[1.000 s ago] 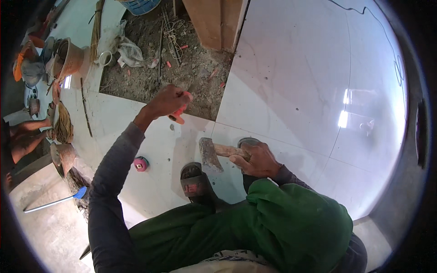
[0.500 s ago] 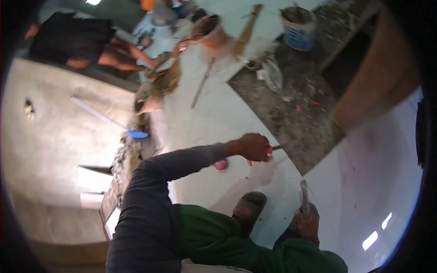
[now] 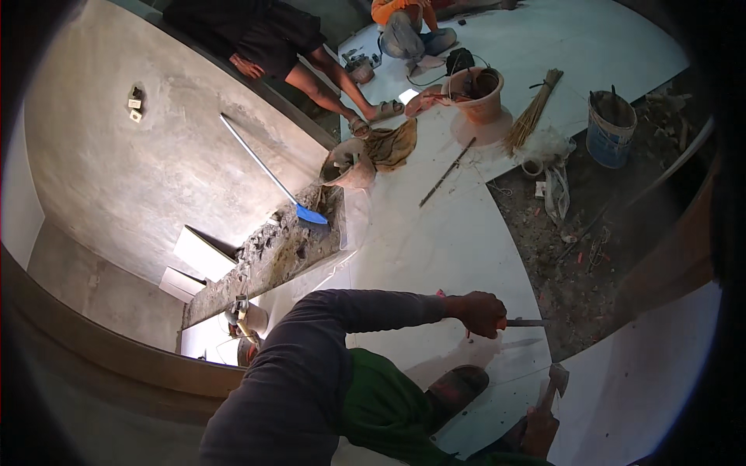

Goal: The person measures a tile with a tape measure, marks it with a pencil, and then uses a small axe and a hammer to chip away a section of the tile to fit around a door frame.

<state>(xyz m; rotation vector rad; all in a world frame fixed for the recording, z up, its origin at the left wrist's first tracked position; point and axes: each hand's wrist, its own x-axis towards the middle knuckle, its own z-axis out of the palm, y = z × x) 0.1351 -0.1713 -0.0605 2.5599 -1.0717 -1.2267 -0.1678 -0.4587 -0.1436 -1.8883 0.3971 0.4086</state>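
My left hand is closed round the orange handle of a chisel. The flat metal blade points right, over the edge of the white floor tiles where they meet the rough dark ground. Lower right, my right hand grips the shaft of a hammer, its head raised close to the tile corner. Between the two tools there is a gap. A sandalled foot of mine rests on the tiles just below the left hand.
Rubble and scraps cover the bare ground. Beyond stand a blue bucket, a straw broom and an orange-brown tub. A blue-headed broom leans at the left wall. A bare-legged person and another in orange are at the back.
The view has swung, so the room now sits lower and further right. Both hands keep their tools; the hammer head now shows clearly beside the tile corner.
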